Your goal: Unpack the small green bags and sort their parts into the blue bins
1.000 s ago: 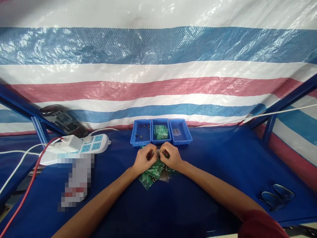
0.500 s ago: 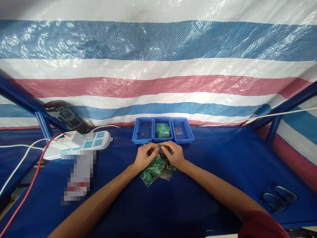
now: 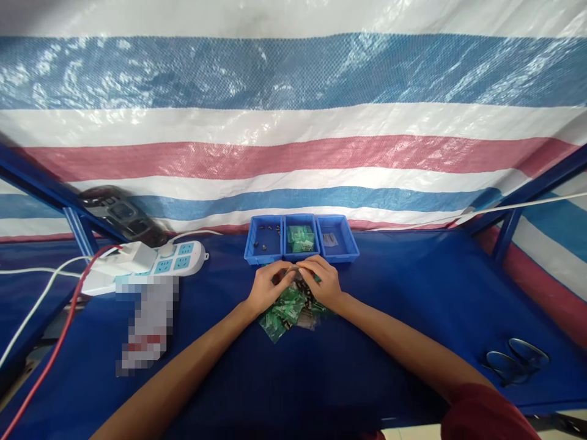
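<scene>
The fingertips of the left hand (image 3: 268, 288) and right hand (image 3: 324, 285) pinch a small greyish piece (image 3: 295, 271) between them, too small to identify. Below and nearer than the fingers lies a pile of green packets (image 3: 285, 309). Just beyond them stand the left bin (image 3: 269, 239) with dark parts (image 3: 263, 247), the middle bin (image 3: 300, 256) with green bags (image 3: 300, 238) and the right bin (image 3: 345, 242). Well out left of the fingers lies a power strip (image 3: 195, 258); far right, glasses (image 3: 513, 363).
</scene>
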Available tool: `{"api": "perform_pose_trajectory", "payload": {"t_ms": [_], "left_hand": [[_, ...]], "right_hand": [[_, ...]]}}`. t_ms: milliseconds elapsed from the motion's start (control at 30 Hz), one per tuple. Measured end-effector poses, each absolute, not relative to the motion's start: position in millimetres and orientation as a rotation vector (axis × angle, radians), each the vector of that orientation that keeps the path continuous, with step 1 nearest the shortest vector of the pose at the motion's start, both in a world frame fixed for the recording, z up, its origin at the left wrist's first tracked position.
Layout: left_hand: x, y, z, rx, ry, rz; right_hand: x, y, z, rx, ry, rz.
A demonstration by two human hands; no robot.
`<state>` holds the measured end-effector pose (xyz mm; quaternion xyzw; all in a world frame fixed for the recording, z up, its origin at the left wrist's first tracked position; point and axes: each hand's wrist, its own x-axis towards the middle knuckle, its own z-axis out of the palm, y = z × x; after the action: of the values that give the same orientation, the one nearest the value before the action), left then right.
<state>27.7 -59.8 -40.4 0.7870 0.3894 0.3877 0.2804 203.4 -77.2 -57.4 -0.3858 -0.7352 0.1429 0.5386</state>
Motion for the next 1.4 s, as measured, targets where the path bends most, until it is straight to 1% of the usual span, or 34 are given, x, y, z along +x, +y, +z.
{"api": "perform_pose_trajectory", "payload": {"t_ms": [267, 433, 567, 967, 1133, 1267, 1400], "left_hand": [[27, -60, -46, 2.004, 1.076, 1.139], [26, -62, -45, 2.018, 1.035, 1.059], [27, -62, -42, 2.048, 1.068, 1.102], [27, -59, -44, 1.674, 0.951, 1.106], [27, -60, -42, 1.683, 0.974, 1.129], [29, -61, -44, 1.715, 1.048, 1.154], [28, -64, -45, 1.848, 1.097, 1.209]], "right_hand": [[202, -76, -57, -0.952, -1.708, 0.430], [202, -76, -58, -0.947, -1.732, 0.395], [202, -78, -56, -0.917, -1.744, 0.374], [205, -75, -61, -0.854, -1.775, 0.299], [206, -76, -60, -0.838, -1.794, 0.307], [206, -80, -54, -0.814, -1.788, 0.379], [205, -80, -52, -0.902, -1.763, 0.445]]}}
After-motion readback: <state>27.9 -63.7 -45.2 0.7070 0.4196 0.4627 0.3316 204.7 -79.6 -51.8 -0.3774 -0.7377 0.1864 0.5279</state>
